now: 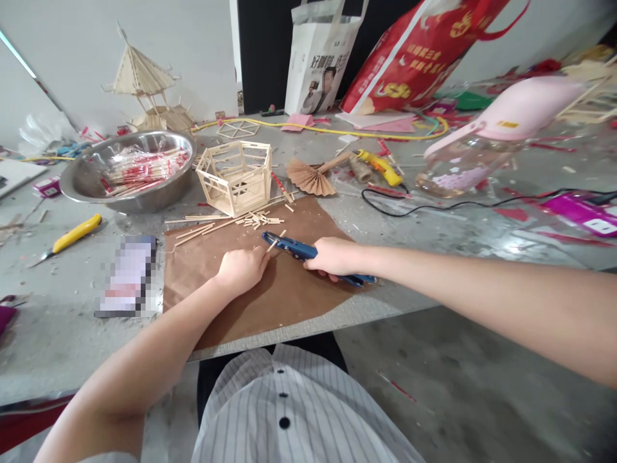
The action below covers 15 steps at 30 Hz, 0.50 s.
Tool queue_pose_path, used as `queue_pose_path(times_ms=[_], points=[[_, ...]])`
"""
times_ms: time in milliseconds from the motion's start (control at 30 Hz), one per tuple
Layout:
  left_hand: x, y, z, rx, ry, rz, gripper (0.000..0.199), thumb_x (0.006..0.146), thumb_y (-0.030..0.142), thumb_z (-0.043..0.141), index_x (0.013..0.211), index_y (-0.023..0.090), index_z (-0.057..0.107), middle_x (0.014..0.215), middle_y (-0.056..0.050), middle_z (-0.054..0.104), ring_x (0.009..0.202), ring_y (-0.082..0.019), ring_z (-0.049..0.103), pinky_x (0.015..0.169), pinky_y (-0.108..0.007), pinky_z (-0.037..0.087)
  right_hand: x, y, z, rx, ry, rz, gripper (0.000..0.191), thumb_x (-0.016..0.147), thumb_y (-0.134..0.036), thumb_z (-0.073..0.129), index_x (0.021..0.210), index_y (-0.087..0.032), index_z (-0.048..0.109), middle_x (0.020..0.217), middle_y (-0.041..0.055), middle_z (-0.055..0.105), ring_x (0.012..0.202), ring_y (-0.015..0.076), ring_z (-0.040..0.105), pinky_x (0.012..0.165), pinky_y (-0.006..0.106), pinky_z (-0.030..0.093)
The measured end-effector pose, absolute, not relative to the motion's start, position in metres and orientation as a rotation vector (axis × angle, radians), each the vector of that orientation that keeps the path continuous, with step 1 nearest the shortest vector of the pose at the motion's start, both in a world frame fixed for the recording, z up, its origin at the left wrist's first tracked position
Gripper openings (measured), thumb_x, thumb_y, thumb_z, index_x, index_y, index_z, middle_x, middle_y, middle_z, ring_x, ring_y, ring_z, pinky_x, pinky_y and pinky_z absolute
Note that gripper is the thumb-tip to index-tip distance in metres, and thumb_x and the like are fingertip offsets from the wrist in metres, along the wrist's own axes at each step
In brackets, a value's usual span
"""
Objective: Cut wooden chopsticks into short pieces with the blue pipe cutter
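Note:
My left hand (242, 269) is closed on a thin wooden stick (274, 244), pinching it near its lower end. The stick's upper part lies between the jaws of a blue-handled cutter (299, 249). Around the cutter's handles my right hand (332, 256) is wrapped. Both hands are over a brown cloth (284, 296). Just beyond them lies a small pile of short cut sticks (257, 220), with longer sticks (195, 233) to its left. A many-sided frame of wooden sticks (236, 180) stands behind the pile.
A steel bowl (72, 177) with packaged sticks, a yellow-handled knife (77, 233) and a phone (128, 276) are on the left. Behind stands a stick-built pavilion (142, 77). To the right are a paper fan (313, 177), a yellow glue gun (380, 168), its cord and a pink-lidded bottle (491, 141).

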<state>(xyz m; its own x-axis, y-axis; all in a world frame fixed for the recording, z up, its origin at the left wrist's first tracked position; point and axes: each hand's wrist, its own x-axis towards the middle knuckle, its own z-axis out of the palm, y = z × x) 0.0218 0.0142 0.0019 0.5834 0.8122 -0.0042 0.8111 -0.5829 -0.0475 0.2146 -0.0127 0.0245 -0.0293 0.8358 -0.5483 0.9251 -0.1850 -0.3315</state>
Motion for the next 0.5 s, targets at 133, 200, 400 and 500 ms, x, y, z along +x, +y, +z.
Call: queue_pose_path(times_ms=[133,200,400,500], points=[[0.0225,0.0143,0.0003,-2.743,-1.401,0.045,0.039,0.083,0.038,0.020,0.083,0.017,0.053,0.068,-0.009,0.062,0.066,-0.024,0.060,0.057,-0.032,0.042,0.2136,-0.0127,0.0232,2.082,1.927,-1.002,0.027,0.066,-0.035,0.047,0.050,-0.015,0.053,0.047,0.0043,0.059,0.039,0.0112,0.053,0.047,0.021,0.040],[0.0229,0.0146,-0.0001,-2.746,-1.404,0.046,0.039,0.083,0.037,0.020,0.083,0.017,0.053,0.069,-0.010,0.062,0.066,-0.025,0.060,0.056,-0.034,0.042,0.2131,-0.0134,0.0223,2.094,1.928,-0.994,0.026,0.067,-0.035,0.046,0.052,-0.015,0.054,0.050,0.0049,0.060,0.039,0.0116,0.053,0.045,0.022,0.040],[0.0234,0.0151,-0.0006,-2.738,-1.420,0.055,0.039,0.083,0.036,0.020,0.084,0.016,0.053,0.069,-0.010,0.062,0.067,-0.026,0.060,0.056,-0.035,0.043,0.2102,-0.0151,0.0221,2.148,1.879,-0.932,0.028,0.068,-0.037,0.046,0.061,-0.013,0.058,0.049,0.0062,0.059,0.038,0.0123,0.052,0.042,0.022,0.038],[0.0241,0.0145,0.0003,-2.727,-1.436,0.076,0.040,0.083,0.037,0.019,0.085,0.017,0.053,0.069,-0.009,0.062,0.067,-0.025,0.060,0.057,-0.034,0.043,0.2099,-0.0148,0.0177,2.182,1.914,-0.880,0.029,0.069,-0.039,0.046,0.065,-0.013,0.059,0.049,0.0057,0.058,0.037,0.0125,0.051,0.042,0.023,0.037]])
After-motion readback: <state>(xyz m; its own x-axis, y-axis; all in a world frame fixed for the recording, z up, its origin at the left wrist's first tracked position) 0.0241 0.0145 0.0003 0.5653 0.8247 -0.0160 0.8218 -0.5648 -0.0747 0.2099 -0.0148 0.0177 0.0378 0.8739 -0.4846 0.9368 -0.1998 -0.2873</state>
